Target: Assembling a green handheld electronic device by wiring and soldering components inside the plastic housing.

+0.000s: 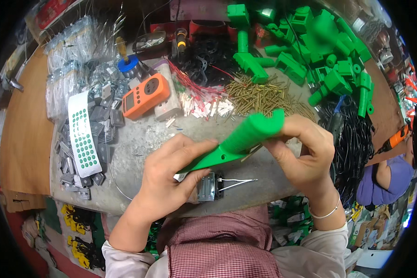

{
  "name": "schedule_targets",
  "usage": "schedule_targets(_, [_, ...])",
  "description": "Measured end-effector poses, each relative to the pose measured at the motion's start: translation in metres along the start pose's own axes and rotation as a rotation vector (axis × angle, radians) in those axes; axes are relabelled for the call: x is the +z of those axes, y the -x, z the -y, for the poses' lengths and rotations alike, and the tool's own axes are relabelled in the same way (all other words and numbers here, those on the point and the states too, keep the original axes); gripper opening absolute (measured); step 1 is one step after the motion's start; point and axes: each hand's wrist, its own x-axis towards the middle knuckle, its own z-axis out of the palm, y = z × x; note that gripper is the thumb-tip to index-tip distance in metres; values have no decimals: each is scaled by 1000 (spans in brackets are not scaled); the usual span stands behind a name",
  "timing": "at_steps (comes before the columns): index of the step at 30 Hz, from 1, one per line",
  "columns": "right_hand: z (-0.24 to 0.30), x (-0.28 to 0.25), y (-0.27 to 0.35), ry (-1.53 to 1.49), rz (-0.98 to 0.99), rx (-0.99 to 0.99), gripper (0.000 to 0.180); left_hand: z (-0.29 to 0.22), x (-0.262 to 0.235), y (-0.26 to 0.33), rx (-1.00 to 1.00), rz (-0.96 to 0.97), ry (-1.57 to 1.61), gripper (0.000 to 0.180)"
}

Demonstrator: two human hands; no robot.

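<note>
A green plastic handle-shaped housing (245, 136) is held tilted above the table between my two hands. My left hand (169, 173) is closed around its wider lower end, thumb in front and fingers behind. At the upper right end, my right hand (308, 150) has its thumb and fingers closed on the rim of the handle. A thin brass-coloured pin shows beside the right thumb; whether it is held or lies on the table I cannot tell. Just below the housing, a small shiny box-like part (209, 187) with two white wires (236, 181) rests on the table.
Brass-coloured pins (259, 95) and red wires with white ends (204, 104) lie in heaps behind my hands. Green housings (329, 60) pile up at the back right, black cables (356, 134) below. Leftward are an orange meter (146, 96), a sticker sheet (83, 134) and grey ribbed parts (104, 123).
</note>
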Motion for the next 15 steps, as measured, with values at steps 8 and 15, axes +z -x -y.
schedule_targets(8, [7, 2, 7, 101, 71, 105, 13, 1, -1, 1, -72, 6, 157, 39])
schedule_targets(15, [15, -2, 0, 68, 194, 251, 27, 7, 7, 7, -217, -124, 372, 42])
